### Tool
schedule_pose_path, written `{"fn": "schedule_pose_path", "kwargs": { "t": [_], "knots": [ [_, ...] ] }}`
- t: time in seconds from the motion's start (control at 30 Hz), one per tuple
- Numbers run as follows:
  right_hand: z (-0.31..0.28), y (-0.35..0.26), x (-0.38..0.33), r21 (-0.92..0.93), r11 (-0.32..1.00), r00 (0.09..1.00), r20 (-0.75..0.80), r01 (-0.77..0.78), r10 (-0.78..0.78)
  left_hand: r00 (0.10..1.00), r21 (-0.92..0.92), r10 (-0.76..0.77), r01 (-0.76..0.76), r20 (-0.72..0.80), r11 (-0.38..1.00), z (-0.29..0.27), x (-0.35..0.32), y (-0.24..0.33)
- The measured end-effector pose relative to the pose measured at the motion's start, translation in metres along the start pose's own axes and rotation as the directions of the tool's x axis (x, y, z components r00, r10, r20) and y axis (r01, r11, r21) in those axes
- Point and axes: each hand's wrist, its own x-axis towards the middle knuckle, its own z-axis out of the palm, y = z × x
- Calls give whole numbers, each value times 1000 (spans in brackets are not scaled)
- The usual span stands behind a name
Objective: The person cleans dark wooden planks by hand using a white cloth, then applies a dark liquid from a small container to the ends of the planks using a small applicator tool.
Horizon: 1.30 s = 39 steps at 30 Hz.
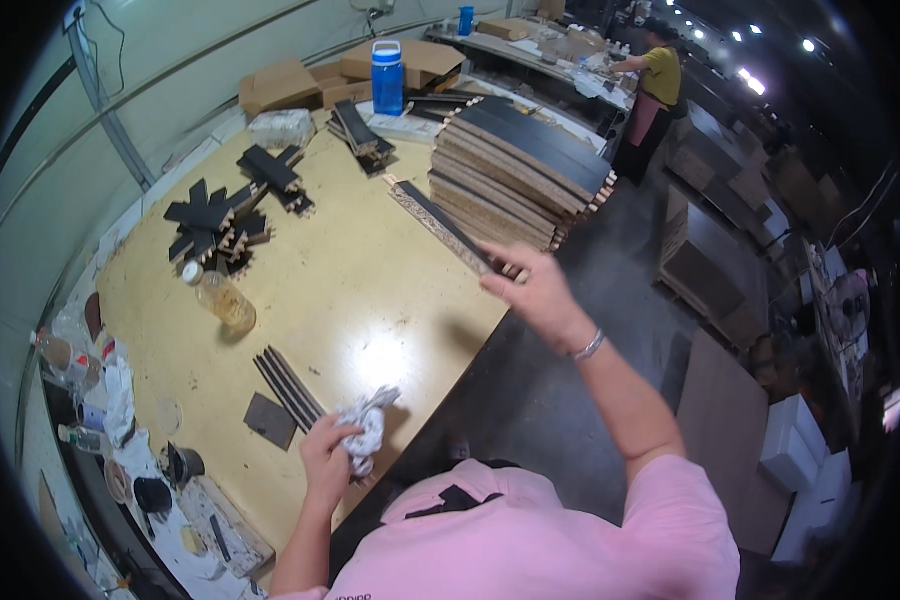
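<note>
My right hand [542, 300] grips the near end of a narrow board [435, 222], black on top with a patterned light edge and pegs at its ends. It is held over the table's right edge, close to the big stack of boards. My left hand [322, 455] is closed on a crumpled white cloth [372, 420] near the table's front edge. Under and beyond that hand lie several narrow dark strips [288, 382] side by side. A dark square piece [270, 420] lies just left of them.
Wide black-topped boards [530, 140] are stacked at the far right. Short dark pieces [210, 220] lie piled on the left. A clear bottle [220, 300], a blue jug [387, 80] and cardboard boxes [280, 85] stand on the table [350, 270]. Another person [655, 90] works farther back.
</note>
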Motion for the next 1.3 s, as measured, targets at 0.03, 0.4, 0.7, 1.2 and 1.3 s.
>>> {"fn": "schedule_pose_path", "kwargs": {
  "t": [0.03, 0.4, 0.7, 1.2, 1.3],
  "knots": [
    [-24, -2, 16, -218, 973, 995, -48, 70, -82, 1000, -9, -18, 18, -18, 1000, -7, -6, 1],
    [-172, 94, 182, -650, 680, 900, -435, -339, 33, 960, -43, -169, 164, -223, 986, -20, -47, -4],
    [-159, 129, 238, -613, 709, 922, -360, -349, 143, 880, -197, -417, 377, -229, 905, 16, -16, 39],
    [-155, 128, 238, -468, 810, 936, -180, -353, 303, 933, -62, -328, 322, -149, 945, 33, -19, 11],
    [-125, 117, 233, -602, 786, 955, -291, -144, -48, 906, -212, -288, 229, -310, 950, 36, -23, 31]
  ]
}}
